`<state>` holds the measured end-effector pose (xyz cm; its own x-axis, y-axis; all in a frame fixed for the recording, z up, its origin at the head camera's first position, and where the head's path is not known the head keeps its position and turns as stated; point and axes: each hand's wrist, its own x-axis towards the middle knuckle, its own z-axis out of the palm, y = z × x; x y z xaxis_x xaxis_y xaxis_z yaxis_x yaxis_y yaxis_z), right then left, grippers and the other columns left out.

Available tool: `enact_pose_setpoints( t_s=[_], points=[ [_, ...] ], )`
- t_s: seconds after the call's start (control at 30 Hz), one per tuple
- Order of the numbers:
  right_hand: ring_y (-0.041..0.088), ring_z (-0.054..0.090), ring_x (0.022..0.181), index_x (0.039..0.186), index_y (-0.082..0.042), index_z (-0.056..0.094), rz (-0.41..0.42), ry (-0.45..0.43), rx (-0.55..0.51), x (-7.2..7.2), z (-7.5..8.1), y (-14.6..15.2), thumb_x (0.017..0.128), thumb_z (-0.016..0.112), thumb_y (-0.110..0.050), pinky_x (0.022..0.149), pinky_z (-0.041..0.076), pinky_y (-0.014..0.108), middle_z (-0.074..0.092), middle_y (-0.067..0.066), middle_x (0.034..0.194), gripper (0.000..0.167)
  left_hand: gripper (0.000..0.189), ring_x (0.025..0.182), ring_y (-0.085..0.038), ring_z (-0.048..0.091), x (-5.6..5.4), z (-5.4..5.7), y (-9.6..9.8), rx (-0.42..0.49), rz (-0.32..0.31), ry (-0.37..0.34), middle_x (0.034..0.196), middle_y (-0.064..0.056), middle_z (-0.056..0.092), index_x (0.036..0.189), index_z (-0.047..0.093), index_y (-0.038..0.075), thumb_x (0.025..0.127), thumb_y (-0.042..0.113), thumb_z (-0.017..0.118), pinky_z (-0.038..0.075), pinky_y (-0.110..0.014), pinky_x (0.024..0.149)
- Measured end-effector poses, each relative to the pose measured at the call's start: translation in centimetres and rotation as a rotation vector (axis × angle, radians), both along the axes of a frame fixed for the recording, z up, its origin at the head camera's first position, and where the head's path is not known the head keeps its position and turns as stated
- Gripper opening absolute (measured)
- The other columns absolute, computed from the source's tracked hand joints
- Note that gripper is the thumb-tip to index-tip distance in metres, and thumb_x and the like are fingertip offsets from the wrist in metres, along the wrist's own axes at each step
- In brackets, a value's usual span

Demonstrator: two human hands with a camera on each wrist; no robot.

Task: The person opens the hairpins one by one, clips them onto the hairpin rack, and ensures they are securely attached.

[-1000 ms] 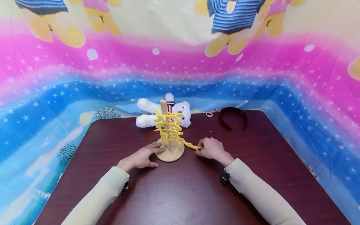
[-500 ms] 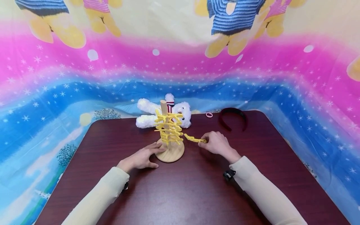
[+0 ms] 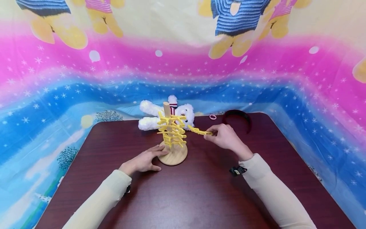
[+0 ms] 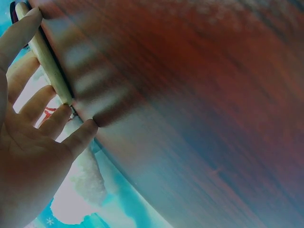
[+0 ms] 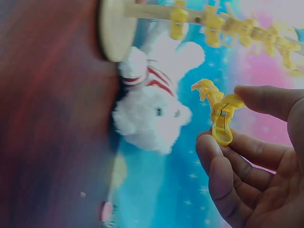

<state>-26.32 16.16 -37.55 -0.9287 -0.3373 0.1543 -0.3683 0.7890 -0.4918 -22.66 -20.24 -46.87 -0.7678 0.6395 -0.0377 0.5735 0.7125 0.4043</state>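
A round wooden base [image 3: 175, 158] with an upright wooden pole [image 3: 166, 108] stands on the table, and several yellow clips [image 3: 173, 128] ring the pole. My left hand [image 3: 144, 160] lies with spread fingers at the base's left edge, fingertips on it. To the right of the pole, my right hand [image 3: 224, 136] pinches a yellow plastic spring clip [image 5: 222, 118] by its handle end, between thumb and fingers. The held clip [image 3: 197, 130] points toward the pole, apart from the clips there. Its small metal spring shows in the right wrist view.
A white plush bear [image 3: 186, 114] in a striped top lies behind the pole. A pink hair tie [image 3: 213, 117] and a dark red headband [image 3: 246, 119] lie at the table's back edge. Printed cloth [image 3: 114, 86] hangs around the table [image 3: 183, 197].
My right hand has lifted the clip up and slightly to the right, from low beside the base to mid-height of the pole. My left hand has stayed in place.
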Motion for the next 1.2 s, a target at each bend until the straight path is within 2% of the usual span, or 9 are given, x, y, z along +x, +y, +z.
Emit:
enact_pose_setpoints(
  t_s=[0.17, 0.53, 0.8, 1.0, 1.2],
  points=[
    [0.012, 0.063, 0.073, 0.103, -0.017, 0.079, 0.012, 0.040, -0.002, 0.1, 1.8, 0.1, 0.086, 0.075, -0.039, 0.067, 0.050, 0.031, 0.076, -0.002, 0.087, 0.028, 0.075, 0.151, -0.040, 0.026, 0.0, 0.0, 0.0, 0.006, -0.006, 0.008, 0.162, -0.015, 0.033, 0.148, 0.050, 0.016, 0.082, 0.026, 0.082, 0.033, -0.056, 0.117],
    [0.016, 0.056, 0.066, 0.108, -0.016, 0.078, 0.017, 0.060, 0.004, 1.0, 5.3, 0.0, 0.090, 0.073, -0.038, 0.060, 0.045, 0.030, 0.075, 0.001, 0.091, 0.029, 0.074, 0.151, -0.040, 0.026, -0.1, 0.0, 0.0, 0.003, -0.006, 0.010, 0.162, -0.016, 0.033, 0.148, 0.050, 0.016, 0.082, 0.026, 0.082, 0.034, -0.056, 0.117],
    [0.014, 0.060, 0.069, 0.110, -0.019, 0.077, 0.049, 0.124, -0.003, 1.8, 7.1, -0.1, 0.091, 0.072, -0.034, 0.063, 0.047, 0.031, 0.075, -0.001, 0.093, 0.024, 0.073, 0.151, -0.039, 0.027, 0.0, 0.2, 0.1, 0.004, 0.000, 0.001, 0.162, -0.017, 0.033, 0.147, 0.051, 0.016, 0.082, 0.025, 0.082, 0.034, -0.056, 0.117],
    [0.012, 0.063, 0.072, 0.111, -0.019, 0.077, 0.102, 0.165, -0.035, 2.3, 8.1, -0.8, 0.092, 0.072, -0.032, 0.064, 0.049, 0.032, 0.076, -0.001, 0.094, 0.024, 0.073, 0.151, -0.040, 0.027, 0.0, 0.0, 0.0, 0.009, -0.003, 0.013, 0.161, -0.017, 0.034, 0.147, 0.052, 0.015, 0.081, 0.025, 0.083, 0.034, -0.056, 0.117],
    [0.011, 0.058, 0.070, 0.111, -0.019, 0.078, 0.149, 0.219, -0.031, 2.6, 8.8, -2.1, 0.091, 0.072, -0.033, 0.063, 0.046, 0.030, 0.074, -0.003, 0.090, 0.025, 0.073, 0.151, -0.039, 0.027, 0.0, 0.0, 0.0, 0.008, 0.007, 0.000, 0.162, -0.015, 0.033, 0.148, 0.051, 0.016, 0.082, 0.025, 0.082, 0.035, -0.056, 0.116]
  ],
)
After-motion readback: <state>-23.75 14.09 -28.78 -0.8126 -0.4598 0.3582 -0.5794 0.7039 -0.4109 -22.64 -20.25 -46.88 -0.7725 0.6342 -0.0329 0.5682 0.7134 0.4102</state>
